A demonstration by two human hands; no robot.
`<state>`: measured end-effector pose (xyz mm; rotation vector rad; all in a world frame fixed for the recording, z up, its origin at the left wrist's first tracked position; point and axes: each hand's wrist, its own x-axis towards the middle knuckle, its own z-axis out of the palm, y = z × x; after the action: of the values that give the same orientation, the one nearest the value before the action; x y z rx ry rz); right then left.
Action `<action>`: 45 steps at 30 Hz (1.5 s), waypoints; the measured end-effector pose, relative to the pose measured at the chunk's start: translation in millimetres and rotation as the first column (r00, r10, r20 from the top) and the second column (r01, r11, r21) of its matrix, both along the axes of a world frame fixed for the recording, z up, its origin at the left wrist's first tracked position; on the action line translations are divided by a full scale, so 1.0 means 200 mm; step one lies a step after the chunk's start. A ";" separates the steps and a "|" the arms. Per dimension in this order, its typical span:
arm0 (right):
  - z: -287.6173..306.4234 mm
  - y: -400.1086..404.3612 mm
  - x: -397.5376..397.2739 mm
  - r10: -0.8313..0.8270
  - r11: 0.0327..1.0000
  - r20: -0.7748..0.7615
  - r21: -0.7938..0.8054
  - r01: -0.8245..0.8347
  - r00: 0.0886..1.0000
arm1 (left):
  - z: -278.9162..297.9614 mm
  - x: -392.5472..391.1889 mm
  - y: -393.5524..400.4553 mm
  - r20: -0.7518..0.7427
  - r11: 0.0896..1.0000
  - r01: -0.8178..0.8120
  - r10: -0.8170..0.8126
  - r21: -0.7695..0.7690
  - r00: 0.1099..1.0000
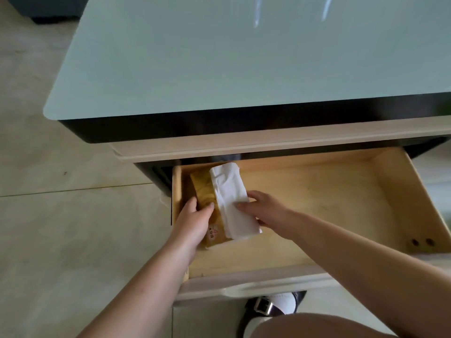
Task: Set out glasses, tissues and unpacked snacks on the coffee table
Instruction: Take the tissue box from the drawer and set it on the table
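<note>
While our left hand (195, 215) and right hand (263, 208) clasp the tissue pack (219, 203) at the drawer's (341, 191) left end, we should lift it level, keeping its loose tissue tucked.

One tissue pack (214, 206) lies in one open drawer (341, 191) at about six o'clock, under one coffee table (195, 57) top at twelve o'clock. Two hands are in view, the left hand (192, 220) and the right hand (266, 208). One shoe (263, 306) shows at six o'clock.
</note>
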<state>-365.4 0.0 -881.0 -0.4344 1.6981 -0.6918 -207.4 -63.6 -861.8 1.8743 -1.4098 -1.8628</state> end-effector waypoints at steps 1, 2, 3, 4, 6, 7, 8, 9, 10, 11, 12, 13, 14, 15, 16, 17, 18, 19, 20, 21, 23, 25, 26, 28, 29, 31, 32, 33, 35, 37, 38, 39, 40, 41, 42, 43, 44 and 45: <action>0.00 0.00 0.00 -0.033 0.999 0.037 -0.003 0.033 0.999 | 0.00 0.00 0.00 -0.013 1.000 -0.019 0.019 0.020 1.000; 0.02 0.01 -0.01 -0.063 0.998 0.070 -0.003 0.063 0.996 | 0.01 0.01 0.00 -0.031 0.999 -0.038 0.039 0.030 0.999; 0.03 0.01 -0.01 -0.093 0.996 0.101 0.002 0.094 0.991 | 0.03 0.00 0.01 -0.052 0.998 -0.059 0.060 0.036 0.997; 0.05 0.02 -0.02 -0.117 0.993 0.128 0.002 0.118 0.985 | 0.06 0.00 0.01 -0.075 0.996 -0.078 0.081 0.040 0.994; 0.12 0.04 -0.03 -0.142 0.989 0.187 -0.011 0.146 0.972 | 0.09 0.02 0.02 -0.132 0.992 -0.102 0.111 0.073 0.985; 0.16 0.06 -0.03 -0.141 0.989 0.201 -0.013 0.146 0.969 | 0.11 0.02 0.03 -0.164 0.990 -0.102 0.116 0.093 0.980; 0.21 0.08 -0.03 -0.130 0.991 0.202 -0.012 0.135 0.971 | 0.15 0.02 0.05 -0.195 0.990 -0.096 0.115 0.103 0.974; 0.26 0.10 -0.03 -0.116 0.993 0.196 -0.006 0.119 0.974 | 0.18 0.03 0.06 -0.222 0.991 -0.089 0.110 0.104 0.969; 0.31 0.13 -0.03 -0.105 0.994 0.189 -0.001 0.107 0.976 | 0.22 0.03 0.09 -0.244 0.992 -0.083 0.106 0.099 0.964; 0.36 0.16 -0.03 -0.102 0.995 0.182 0.007 0.102 0.978 | 0.26 0.04 0.11 -0.265 0.993 -0.068 0.091 0.095 0.960; 0.41 0.19 -0.03 -0.102 0.995 0.173 0.012 0.101 0.980 | 0.30 0.04 0.14 -0.284 0.995 -0.050 0.072 0.083 0.956; 0.46 0.22 -0.03 -0.105 0.994 0.162 0.016 0.104 0.981 | 0.34 0.05 0.17 -0.306 0.997 -0.025 0.045 0.070 0.951; 0.50 0.25 -0.03 -0.112 0.994 0.149 0.020 0.111 0.982 | 0.38 0.06 0.20 -0.331 0.998 -0.005 0.024 0.058 0.943; 0.55 0.29 -0.02 -0.124 0.992 0.140 0.021 0.122 0.982 | 0.42 0.07 0.22 -0.355 0.999 0.018 -0.001 0.044 0.935; 0.59 0.32 -0.01 -0.139 0.990 0.129 0.019 0.137 0.982 | 0.45 0.09 0.25 -0.379 0.999 0.042 -0.029 0.026 0.925; 0.63 0.36 0.00 -0.148 0.989 0.118 0.013 0.147 0.982 | 0.48 0.10 0.28 -0.399 0.998 0.069 -0.060 0.006 0.915; 0.68 0.40 0.01 -0.152 0.988 0.108 0.002 0.153 0.982 | 0.51 0.11 0.31 -0.417 0.996 0.092 -0.092 -0.020 0.904; 0.72 0.43 0.02 -0.156 0.987 0.099 -0.012 0.158 0.983 | 0.54 0.13 0.35 -0.435 0.993 0.113 -0.121 -0.045 0.892; 0.75 0.47 0.03 -0.160 0.986 0.090 -0.031 0.164 0.983 | 0.57 0.14 0.37 -0.454 0.989 0.128 -0.145 -0.070 0.879; 0.79 0.51 0.04 -0.163 0.984 0.081 -0.054 0.168 0.983 | 0.60 0.15 0.40 -0.471 0.985 0.144 -0.171 -0.094 0.866; 0.86 0.58 0.06 -0.163 0.980 0.054 -0.107 0.168 0.985 | 0.67 0.17 0.45 -0.510 0.973 0.172 -0.228 -0.155 0.829; 0.94 0.64 0.07 -0.154 0.970 0.019 -0.187 0.155 0.988 | 0.74 0.18 0.48 -0.532 0.957 0.178 -0.277 -0.230 0.800; 0.97 0.65 0.07 -0.156 0.961 0.004 -0.229 0.153 0.988 | 0.78 0.18 0.49 -0.536 0.946 0.179 -0.302 -0.269 0.788; 1.05 0.66 0.08 -0.174 0.939 -0.018 -0.303 0.160 0.985 | 0.83 0.17 0.49 -0.560 0.927 0.178 -0.344 -0.329 0.754; 1.09 0.65 0.08 -0.182 0.928 -0.027 -0.336 0.163 0.983 | 0.86 0.16 0.48 -0.579 0.924 0.169 -0.349 -0.342 0.737; 1.16 0.62 0.09 -0.194 0.908 -0.055 -0.387 0.158 0.980 | 0.92 0.16 0.45 -0.603 0.921 0.144 -0.349 -0.362 0.717; 1.19 0.59 0.10 -0.193 0.902 -0.069 -0.405 0.149 0.979 | 0.94 0.16 0.42 -0.609 0.917 0.134 -0.354 -0.377 0.710; 1.21 0.56 0.10 -0.196 0.895 -0.074 -0.422 0.147 0.978 | 0.96 0.15 0.40 -0.619 0.914 0.120 -0.354 -0.387 0.701; 1.25 0.50 0.10 -0.214 0.873 -0.058 -0.459 0.165 0.975 | 1.01 0.13 0.33 -0.636 0.917 0.080 -0.332 -0.391 0.696; 1.28 0.42 0.10 -0.243 0.851 -0.028 -0.486 0.199 0.970 | 1.04 0.10 0.26 -0.637 0.910 0.055 -0.329 -0.410 0.698; 1.29 0.39 0.09 -0.260 0.839 -0.009 -0.496 0.221 0.966 | 1.06 0.08 0.23 -0.633 0.904 0.048 -0.334 -0.425 0.698; 1.31 0.35 0.08 -0.271 0.827 0.010 -0.510 0.238 0.963 | 1.07 0.07 0.19 -0.631 0.897 0.043 -0.342 -0.439 0.696; 1.32 0.31 0.07 -0.279 0.817 0.022 -0.520 0.249 0.960 | 1.08 0.05 0.15 -0.625 0.891 0.041 -0.349 -0.452 0.698; 1.33 0.27 0.05 -0.286 0.810 0.029 -0.527 0.258 0.958 | 1.10 0.03 0.11 -0.620 0.886 0.040 -0.355 -0.462 0.700; 1.35 0.23 0.03 -0.295 0.805 0.029 -0.531 0.265 0.955 | 1.12 0.01 0.06 -0.610 0.880 0.039 -0.360 -0.473 0.706; 1.37 0.19 0.00 -0.305 0.800 0.030 -0.534 0.273 0.952 | 1.14 -0.01 0.02 -0.606 0.874 0.036 -0.365 -0.485 0.707; 1.39 0.14 -0.03 -0.313 0.794 0.032 -0.540 0.280 0.949 | 1.15 -0.04 -0.03 -0.600 0.866 0.027 -0.369 -0.500 0.710; 1.40 0.08 -0.06 -0.318 0.787 0.042 -0.546 0.289 0.947 | 1.17 -0.07 -0.08 -0.601 0.860 0.011 -0.367 -0.511 0.710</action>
<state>-376.4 16.5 -600.1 -0.5825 1.6166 -1.4367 -221.3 -79.3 -627.0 0.6888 -1.5978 -1.7725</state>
